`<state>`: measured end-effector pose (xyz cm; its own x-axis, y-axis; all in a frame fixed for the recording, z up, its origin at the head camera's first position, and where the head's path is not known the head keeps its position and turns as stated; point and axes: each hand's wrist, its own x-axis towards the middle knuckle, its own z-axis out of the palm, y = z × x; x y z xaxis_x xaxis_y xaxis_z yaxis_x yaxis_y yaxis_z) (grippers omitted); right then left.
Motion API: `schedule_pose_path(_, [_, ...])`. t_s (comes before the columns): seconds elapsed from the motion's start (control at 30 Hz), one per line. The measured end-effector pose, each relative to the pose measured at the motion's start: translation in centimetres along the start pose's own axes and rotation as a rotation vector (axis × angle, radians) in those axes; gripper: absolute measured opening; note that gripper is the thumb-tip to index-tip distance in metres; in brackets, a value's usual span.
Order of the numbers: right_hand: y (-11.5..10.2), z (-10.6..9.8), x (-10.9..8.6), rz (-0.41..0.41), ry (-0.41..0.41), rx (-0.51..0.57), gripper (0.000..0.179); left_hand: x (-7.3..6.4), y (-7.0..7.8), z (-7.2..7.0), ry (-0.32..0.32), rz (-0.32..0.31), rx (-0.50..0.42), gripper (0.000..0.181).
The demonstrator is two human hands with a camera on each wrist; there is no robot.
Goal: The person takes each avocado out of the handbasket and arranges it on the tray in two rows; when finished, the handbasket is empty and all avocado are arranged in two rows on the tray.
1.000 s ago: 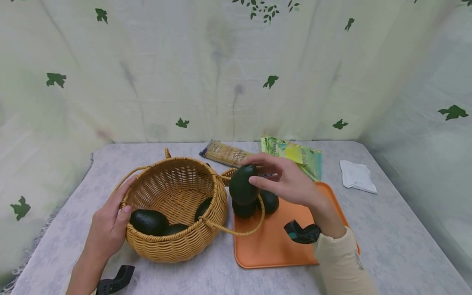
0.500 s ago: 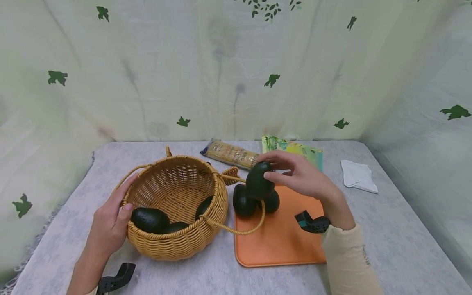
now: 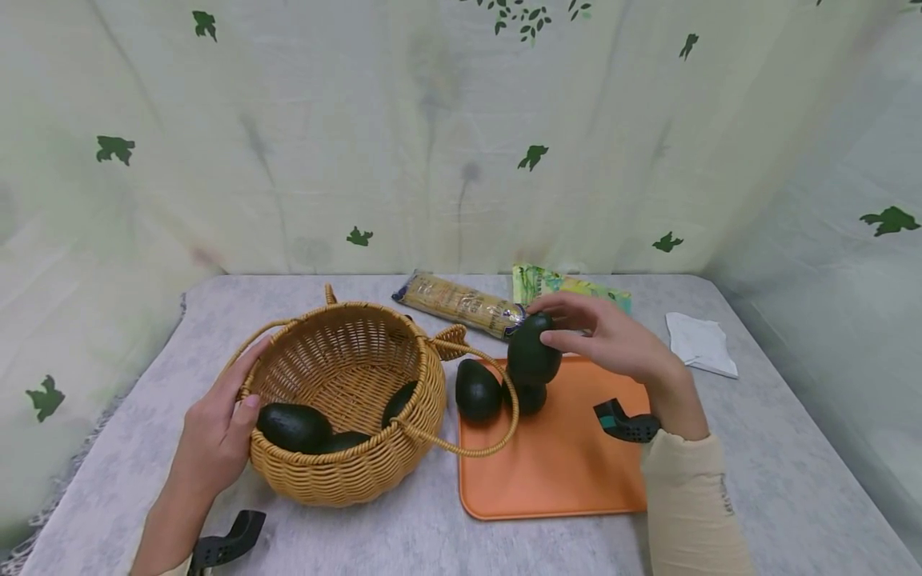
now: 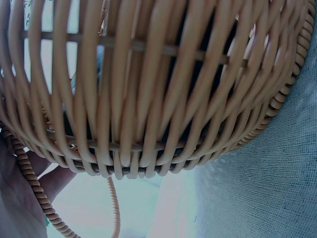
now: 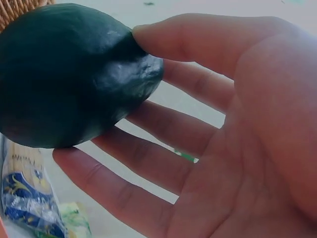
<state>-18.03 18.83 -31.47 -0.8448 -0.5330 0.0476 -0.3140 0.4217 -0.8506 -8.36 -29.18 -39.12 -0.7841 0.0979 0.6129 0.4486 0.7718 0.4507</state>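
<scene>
A dark green avocado (image 3: 534,350) is pinched between the thumb and fingertips of my right hand (image 3: 612,336). It is held upright over the far left part of the orange tray (image 3: 555,480), overlapping another avocado (image 3: 531,398) in the head view. To the left of that one, a further avocado (image 3: 479,390) lies on the tray inside the loop of the basket's handle. My left hand (image 3: 216,436) grips the left rim of the wicker basket (image 3: 346,484), thumb over the edge. Inside the basket lie a large avocado (image 3: 294,428) and two partly hidden ones.
Behind the tray lie a pack of dry noodles (image 3: 461,304) and a green-yellow packet (image 3: 569,282). A white packet (image 3: 700,342) is at the right. The basket's looped handle (image 3: 497,448) hangs over the tray's left edge.
My right hand has moved right with the avocado, from beside the basket's rim to farther over the tray. The tray's left avocado shows more fully now. My left hand stays on the basket.
</scene>
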Motion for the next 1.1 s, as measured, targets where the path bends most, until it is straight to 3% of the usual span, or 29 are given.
schedule_pose_path(0.17, [0.9, -0.4, 0.1, 0.037, 0.001, -0.039, 0.037, 0.0, -0.1, 0.0, 0.001, 0.005, -0.003, 0.06])
schedule_pose_path(0.5, [2.7, -1.3, 0.0, 0.104, 0.012, -0.006, 0.04, 0.2, -0.1, 0.0, 0.002, 0.016, -0.005, 0.06])
schedule_pose_path(0.77, [3.9, -1.7, -0.2, 0.138, 0.003, -0.062, 0.042, 0.2, 0.0, 0.0, -0.002, 0.011, 0.006, 0.06])
schedule_pose_path(1.1, [5.8, -1.9, 0.4, 0.235, -0.116, -0.13, 0.047, 0.1, -0.1, 0.0, -0.003, 0.001, -0.004, 0.06])
